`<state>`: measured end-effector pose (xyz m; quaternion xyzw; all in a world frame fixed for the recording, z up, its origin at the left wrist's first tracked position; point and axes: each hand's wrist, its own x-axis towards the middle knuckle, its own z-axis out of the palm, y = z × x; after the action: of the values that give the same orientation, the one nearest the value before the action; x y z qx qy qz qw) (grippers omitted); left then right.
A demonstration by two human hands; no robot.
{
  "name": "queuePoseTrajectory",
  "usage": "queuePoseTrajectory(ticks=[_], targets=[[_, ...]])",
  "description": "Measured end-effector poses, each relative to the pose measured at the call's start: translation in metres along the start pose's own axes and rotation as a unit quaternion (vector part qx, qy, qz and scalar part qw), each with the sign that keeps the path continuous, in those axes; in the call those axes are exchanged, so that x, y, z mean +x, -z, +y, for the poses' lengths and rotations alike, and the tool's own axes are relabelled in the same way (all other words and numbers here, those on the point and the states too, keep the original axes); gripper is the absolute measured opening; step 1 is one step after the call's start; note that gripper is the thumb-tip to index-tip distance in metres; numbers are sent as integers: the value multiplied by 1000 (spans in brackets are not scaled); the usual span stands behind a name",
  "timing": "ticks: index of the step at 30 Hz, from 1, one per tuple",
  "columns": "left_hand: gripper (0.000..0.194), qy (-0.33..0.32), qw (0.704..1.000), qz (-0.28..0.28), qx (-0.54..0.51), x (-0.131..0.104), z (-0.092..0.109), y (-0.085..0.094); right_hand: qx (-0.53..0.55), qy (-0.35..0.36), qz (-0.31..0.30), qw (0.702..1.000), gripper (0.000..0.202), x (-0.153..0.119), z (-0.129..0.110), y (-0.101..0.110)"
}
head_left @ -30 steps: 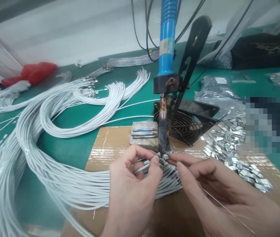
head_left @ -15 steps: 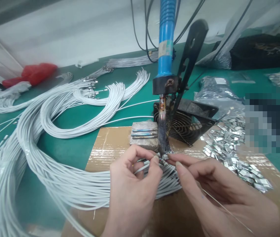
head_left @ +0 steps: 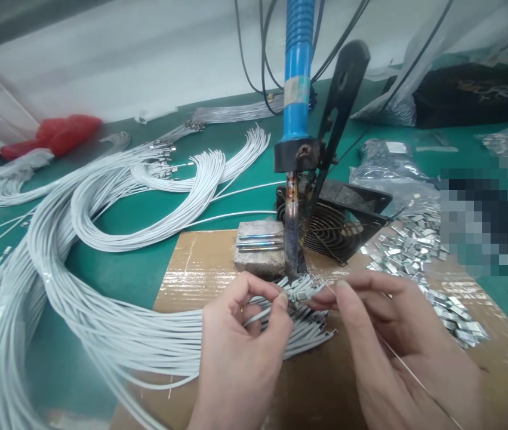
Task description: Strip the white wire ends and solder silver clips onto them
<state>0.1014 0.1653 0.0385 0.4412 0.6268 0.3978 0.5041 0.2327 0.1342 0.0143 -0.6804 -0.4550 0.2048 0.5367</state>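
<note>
My left hand (head_left: 245,340) is closed, thumb and index finger pinching a white cable just behind the small metal connector (head_left: 298,296) at its end. That connector sits a little below the tip of a blue-handled soldering iron (head_left: 297,113), which is clamped upright. My right hand (head_left: 397,334) is closed on a thin solder wire (head_left: 415,376) that runs through it to the lower right. Its fingertips are close to the connector; whether they touch it I cannot tell. Under both hands lies a thick bundle of white cables (head_left: 146,334), with the ends fanned out.
A black fan (head_left: 338,233) stands behind the iron, beside a metal block (head_left: 259,263) with slots. Loose metal connector shells (head_left: 415,245) are heaped at the right on the cardboard (head_left: 191,257). More coiled white cables (head_left: 146,230) cover the left of the green table. Plastic bags lie at the back right.
The connector has come down, away from the iron's tip. My right hand has shifted a little right, its thumb now lifted higher. The view has moved slightly.
</note>
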Motion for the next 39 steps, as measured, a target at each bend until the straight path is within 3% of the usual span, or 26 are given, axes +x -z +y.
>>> queuePoseTrajectory(ticks=[4, 7, 11, 18, 24, 29, 33, 39], targets=[[15, 16, 999, -30, -5, -6, -3, 0, -34, 15, -95, 995, 26, 1, 8, -1], [17, 33, 999, -27, -12, -11, 2, -3, 8, -26, -175, 984, 32, 0, 9, -3], [19, 41, 998, -24, -44, -16, 8, -2, 50, -87, -238, 966, 38, 3, 5, -1], [25, 54, 982, -156, -86, -9, -2, 17, 158, -141, -305, 928, 41, 9, 3, 9], [26, 67, 979, -190, -40, -3, -5, 23, 177, -158, -304, 923, 40, 9, 2, 9], [23, 75, 982, -168, -35, 0, -6, 19, 174, -194, -266, 928, 42, 8, -11, 6], [23, 77, 987, -135, -43, -2, -2, 14, 174, -188, -273, 927, 42, 7, -10, 7], [20, 67, 996, -46, -38, -13, 6, 2, 176, -192, -285, 923, 41, 7, -8, 9]])
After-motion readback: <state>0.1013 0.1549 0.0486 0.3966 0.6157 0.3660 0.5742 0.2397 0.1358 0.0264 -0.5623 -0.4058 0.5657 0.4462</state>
